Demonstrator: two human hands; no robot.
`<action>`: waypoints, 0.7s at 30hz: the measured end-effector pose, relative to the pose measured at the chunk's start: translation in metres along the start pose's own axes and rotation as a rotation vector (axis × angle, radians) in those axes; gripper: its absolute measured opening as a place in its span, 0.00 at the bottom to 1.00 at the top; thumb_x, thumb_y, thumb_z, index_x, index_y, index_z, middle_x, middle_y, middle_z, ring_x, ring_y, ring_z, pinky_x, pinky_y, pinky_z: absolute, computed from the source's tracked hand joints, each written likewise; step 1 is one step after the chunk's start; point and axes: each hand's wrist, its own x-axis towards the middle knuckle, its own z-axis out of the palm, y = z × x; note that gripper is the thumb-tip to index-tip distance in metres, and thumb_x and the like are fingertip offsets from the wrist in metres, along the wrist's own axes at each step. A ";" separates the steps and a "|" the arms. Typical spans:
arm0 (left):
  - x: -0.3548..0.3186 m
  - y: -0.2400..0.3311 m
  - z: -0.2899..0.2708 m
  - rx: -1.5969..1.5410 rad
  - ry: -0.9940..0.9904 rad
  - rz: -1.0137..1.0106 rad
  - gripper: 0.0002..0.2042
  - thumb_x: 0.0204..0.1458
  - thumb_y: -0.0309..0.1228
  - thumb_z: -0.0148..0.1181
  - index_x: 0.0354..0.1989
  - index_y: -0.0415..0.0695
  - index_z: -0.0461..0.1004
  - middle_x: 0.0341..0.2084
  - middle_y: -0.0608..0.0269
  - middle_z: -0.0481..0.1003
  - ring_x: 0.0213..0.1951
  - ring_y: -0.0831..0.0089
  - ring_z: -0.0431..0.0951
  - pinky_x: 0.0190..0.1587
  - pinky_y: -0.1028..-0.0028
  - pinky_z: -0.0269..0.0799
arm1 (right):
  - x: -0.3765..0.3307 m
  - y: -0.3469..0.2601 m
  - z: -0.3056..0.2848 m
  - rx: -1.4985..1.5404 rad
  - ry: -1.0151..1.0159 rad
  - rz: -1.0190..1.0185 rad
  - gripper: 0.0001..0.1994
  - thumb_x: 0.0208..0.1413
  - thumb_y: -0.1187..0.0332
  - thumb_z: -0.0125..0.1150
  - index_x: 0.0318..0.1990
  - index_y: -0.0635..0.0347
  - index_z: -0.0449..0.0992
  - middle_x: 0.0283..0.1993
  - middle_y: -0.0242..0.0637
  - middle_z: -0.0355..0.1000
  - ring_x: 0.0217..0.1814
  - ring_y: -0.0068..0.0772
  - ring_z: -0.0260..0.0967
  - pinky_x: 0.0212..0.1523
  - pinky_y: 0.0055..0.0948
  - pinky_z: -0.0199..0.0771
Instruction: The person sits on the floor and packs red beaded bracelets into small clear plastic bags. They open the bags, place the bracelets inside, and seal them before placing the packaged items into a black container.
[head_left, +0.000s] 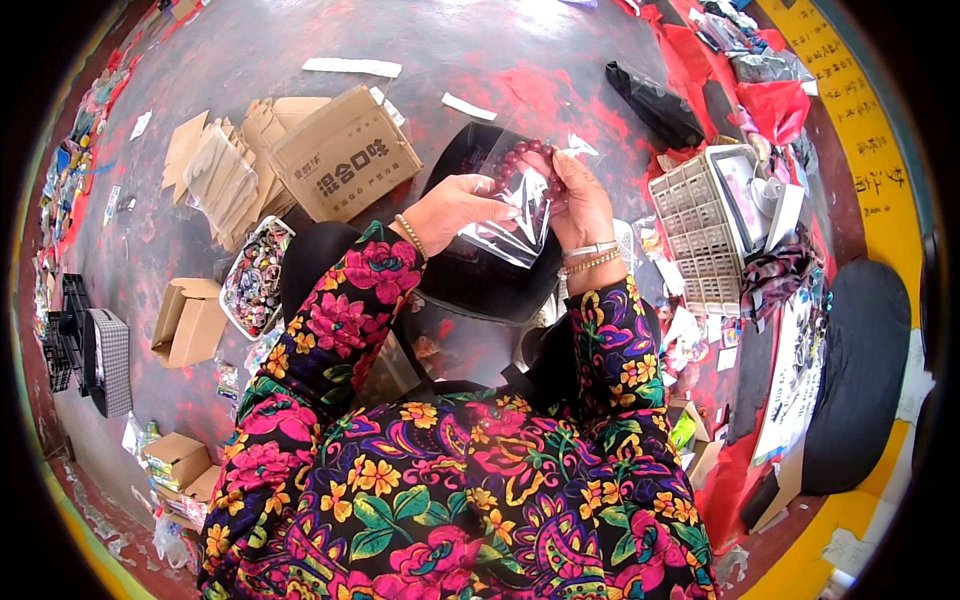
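Over a black, rounded-square tub or seat (455, 160), both hands are raised in front of me. My left hand (452, 212) pinches the left side of a clear plastic bag (517, 240), thumb pointing toward its middle. A strand of dark red round beads (515, 156) shows at the bag's upper end; whether it is wholly inside, I cannot tell. My right hand (583, 205) grips the beads and the bag's right edge between thumb and fingers. Glare on the plastic hides part of what lies behind it.
Left of my hands stands a brown cardboard box (345, 155) beside flattened cardboard (215, 180). A white tray of small mixed items (258, 278) and an open small carton (190, 322) sit nearer. To the right is a cream plastic basket (695, 230); a black bag (655, 105) lies beyond it.
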 end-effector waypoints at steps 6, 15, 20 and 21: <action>0.008 -0.012 0.006 -0.026 0.002 0.067 0.11 0.51 0.33 0.58 0.39 0.38 0.72 0.33 0.64 0.75 0.36 0.78 0.74 0.40 0.80 0.67 | -0.009 -0.017 0.003 -0.049 0.014 0.083 0.13 0.57 0.67 0.51 0.42 0.71 0.71 0.42 0.51 0.73 0.44 0.43 0.72 0.46 0.36 0.73; 0.004 -0.007 0.004 0.092 0.055 0.026 0.14 0.52 0.35 0.58 0.41 0.38 0.72 0.35 0.63 0.75 0.38 0.79 0.74 0.41 0.80 0.66 | -0.007 -0.020 -0.009 -0.150 0.004 0.116 0.10 0.56 0.69 0.52 0.41 0.66 0.73 0.38 0.43 0.75 0.34 0.30 0.73 0.33 0.25 0.73; -0.003 0.000 0.002 0.119 -0.007 0.034 0.18 0.53 0.37 0.56 0.46 0.37 0.70 0.39 0.64 0.73 0.41 0.79 0.72 0.44 0.79 0.66 | -0.010 -0.020 -0.004 -0.162 -0.002 0.149 0.12 0.56 0.68 0.53 0.42 0.68 0.72 0.39 0.47 0.75 0.36 0.32 0.74 0.38 0.27 0.74; -0.003 0.001 0.003 0.105 -0.007 0.040 0.18 0.53 0.37 0.56 0.47 0.37 0.70 0.39 0.64 0.73 0.41 0.79 0.72 0.45 0.78 0.66 | -0.011 -0.021 -0.004 -0.170 0.007 0.161 0.12 0.56 0.68 0.52 0.42 0.68 0.72 0.40 0.47 0.74 0.37 0.32 0.74 0.39 0.27 0.74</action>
